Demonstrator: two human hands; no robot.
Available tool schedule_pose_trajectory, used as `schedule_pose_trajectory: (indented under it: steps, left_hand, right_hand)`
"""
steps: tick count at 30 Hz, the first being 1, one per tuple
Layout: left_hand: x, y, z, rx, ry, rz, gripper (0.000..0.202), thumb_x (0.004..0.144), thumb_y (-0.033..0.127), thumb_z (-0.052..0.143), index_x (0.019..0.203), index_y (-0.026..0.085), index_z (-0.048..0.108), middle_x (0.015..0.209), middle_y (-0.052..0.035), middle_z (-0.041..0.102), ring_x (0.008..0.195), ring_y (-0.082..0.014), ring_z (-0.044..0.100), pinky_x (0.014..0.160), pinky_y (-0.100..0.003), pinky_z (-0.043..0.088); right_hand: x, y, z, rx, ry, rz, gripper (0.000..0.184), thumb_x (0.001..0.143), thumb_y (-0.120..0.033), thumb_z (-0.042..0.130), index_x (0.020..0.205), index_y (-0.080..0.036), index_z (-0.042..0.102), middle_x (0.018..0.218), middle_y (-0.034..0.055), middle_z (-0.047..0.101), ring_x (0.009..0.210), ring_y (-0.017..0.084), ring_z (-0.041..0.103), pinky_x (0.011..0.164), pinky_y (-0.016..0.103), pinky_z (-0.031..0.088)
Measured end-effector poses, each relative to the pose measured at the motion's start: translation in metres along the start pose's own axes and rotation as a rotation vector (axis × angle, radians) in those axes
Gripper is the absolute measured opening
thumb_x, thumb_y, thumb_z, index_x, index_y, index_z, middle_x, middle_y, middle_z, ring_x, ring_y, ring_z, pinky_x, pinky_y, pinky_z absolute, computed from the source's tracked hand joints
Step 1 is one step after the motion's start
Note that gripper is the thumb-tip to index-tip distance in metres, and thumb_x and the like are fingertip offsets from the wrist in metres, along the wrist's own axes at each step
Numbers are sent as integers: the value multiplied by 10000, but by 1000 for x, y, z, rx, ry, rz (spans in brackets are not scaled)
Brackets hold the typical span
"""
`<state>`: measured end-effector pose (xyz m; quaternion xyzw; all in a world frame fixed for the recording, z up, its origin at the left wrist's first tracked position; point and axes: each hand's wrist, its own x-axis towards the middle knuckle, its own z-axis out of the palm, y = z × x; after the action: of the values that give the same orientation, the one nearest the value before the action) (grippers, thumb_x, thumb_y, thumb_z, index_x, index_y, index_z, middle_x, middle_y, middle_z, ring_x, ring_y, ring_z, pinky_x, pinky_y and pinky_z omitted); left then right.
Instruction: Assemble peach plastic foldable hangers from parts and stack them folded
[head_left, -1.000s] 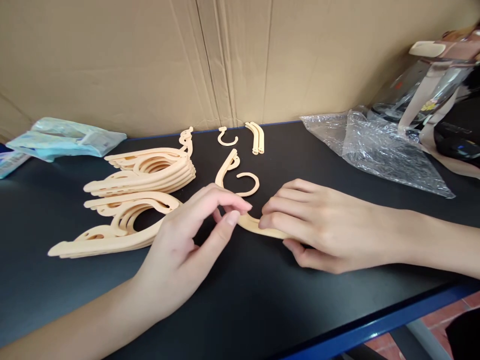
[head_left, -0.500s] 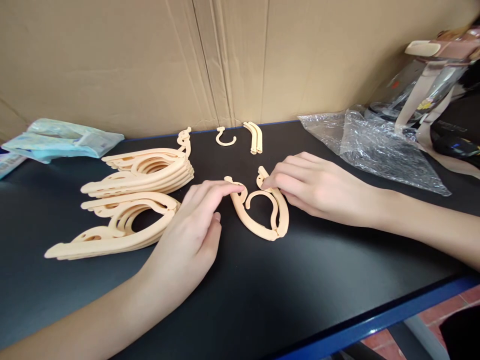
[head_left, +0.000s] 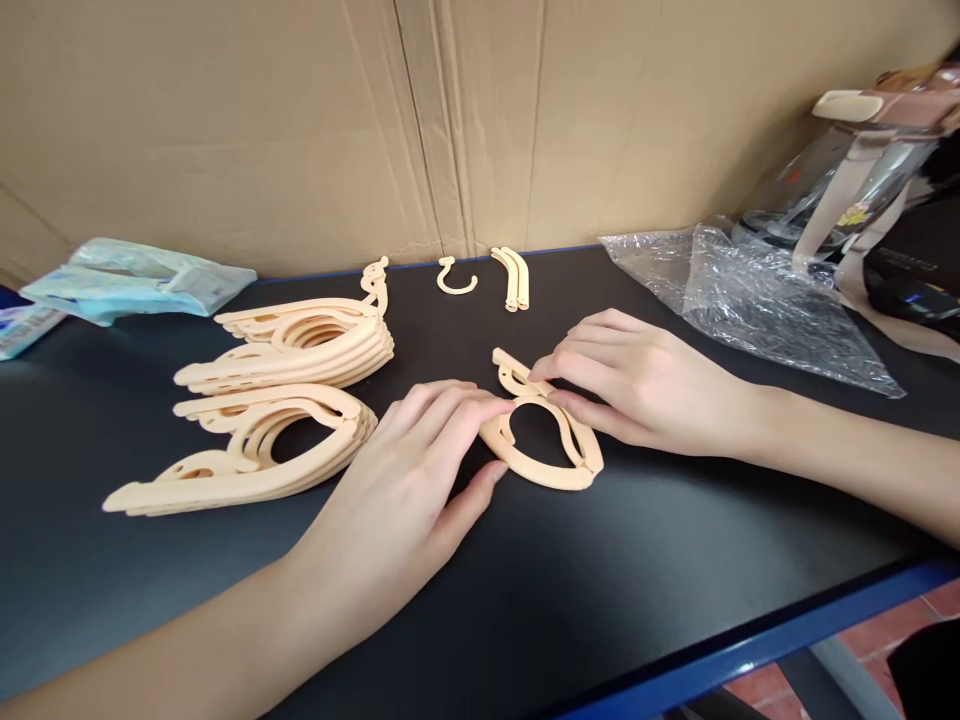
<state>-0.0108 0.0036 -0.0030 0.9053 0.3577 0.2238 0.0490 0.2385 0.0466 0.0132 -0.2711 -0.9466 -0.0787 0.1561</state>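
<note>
A cream folding clothes hanger (head_left: 551,479) lies folded on the black tabletop, its hook curled between the two arms. My left hand (head_left: 405,480) is closed on its left arm, fingers over the top and thumb at the near side, covering that arm's end. On the other arm, my right hand (head_left: 637,380) pinches with fingers and thumb. To the left are two stacks of similar folded hangers, a far stack (head_left: 364,345) and a near stack (head_left: 300,480). Behind, a loose hook (head_left: 459,290) lies beside two curved strips (head_left: 517,280).
A small cream piece (head_left: 377,283) rests by the far stack. Blue plastic packaging (head_left: 142,285) is at the left; clear plastic wrap (head_left: 780,310) and a strapped transparent bottle (head_left: 832,185) are at the right. Cardboard (head_left: 262,130) stands behind the table, whose blue edge (head_left: 757,645) runs along the front right.
The hanger has turned and slid slightly right and nearer. My left hand has followed it rightward, and its thumb now meets the near side. My right thumb has come onto the right arm.
</note>
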Motion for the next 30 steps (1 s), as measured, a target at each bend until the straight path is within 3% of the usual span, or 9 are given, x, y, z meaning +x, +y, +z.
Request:
schedule_pose_trajectory:
  steps: [4, 7, 10, 14, 17, 20, 25, 28, 30]
  left_hand:
    - [-3, 0, 2, -24, 22, -28, 442, 960, 319, 621, 1354, 205, 456, 1334, -80, 574, 1268, -240, 505, 1028, -390, 455]
    - [-4, 0, 3, -47, 17, -49, 555, 926, 430, 663, 1384, 212, 435, 1402, -100, 531, 1297, -270, 496, 1037, -424, 462]
    - [-5, 0, 4, -54, 10, -52, 628, 920, 508, 648, 1421, 214, 406, 1462, -113, 493, 1339, -287, 475, 1052, -451, 461]
    - [-4, 0, 3, -46, -28, -57, 682, 934, 554, 605, 1460, 199, 353, 1494, -133, 477, 1376, -291, 460, 1080, -466, 455]
    - [-4, 1, 3, -39, -14, -64, 734, 931, 578, 596, 1482, 172, 330, 1501, -144, 475, 1375, -282, 466, 1088, -434, 459]
    - [-5, 4, 1, -39, 6, 19, 693, 955, 513, 600, 1491, 165, 332, 1498, -123, 479, 1398, -243, 437, 1131, -371, 417]
    - [-5, 10, -7, -31, 43, 208, 423, 986, 234, 582, 1377, 132, 457, 1445, -115, 536, 1396, -193, 433, 1157, -303, 358]
    - [-5, 12, -10, -41, 64, 287, 308, 975, 132, 551, 1283, 141, 549, 1351, -90, 613, 1350, -178, 486, 1147, -284, 368]
    - [-5, 11, -10, -58, 13, 329, 237, 980, 127, 535, 1201, 158, 615, 1284, -65, 662, 1276, -178, 553, 1123, -282, 400]
  right_hand:
    - [-2, -6, 1, 140, -12, -52, 324, 1039, -386, 476, 1131, -115, 627, 1069, 126, 721, 1012, 240, 654, 913, 390, 465]
    - [-2, -10, 2, 322, -79, -73, 476, 961, -518, 591, 1238, -132, 568, 1263, 143, 662, 1157, 240, 608, 987, 393, 452]
    - [-2, -13, 5, 413, -109, -68, 589, 887, -555, 679, 1273, -135, 533, 1365, 155, 597, 1240, 238, 559, 1033, 384, 431]
    - [-2, -13, 7, 349, -59, -37, 692, 814, -620, 723, 1246, -110, 545, 1303, 172, 613, 1160, 270, 578, 990, 406, 437]
    - [-1, -13, 6, 309, -47, -6, 646, 806, -600, 737, 1200, -117, 567, 1172, 140, 651, 1010, 263, 598, 895, 399, 449]
    - [-1, -15, 3, 292, -50, 16, 546, 818, -494, 744, 1166, -109, 572, 1100, 120, 655, 923, 243, 578, 848, 387, 443]
    - [-1, -15, 2, 307, -56, 96, 403, 790, -343, 718, 1096, -133, 562, 1072, 88, 659, 896, 221, 565, 833, 375, 433]
    - [0, -10, 3, 307, -37, 160, 385, 768, -320, 701, 1078, -154, 545, 1079, 80, 664, 911, 226, 572, 832, 381, 429]
    - [0, -6, 4, 303, -23, 211, 377, 757, -325, 697, 1061, -167, 539, 1045, 73, 661, 894, 227, 567, 818, 381, 434]
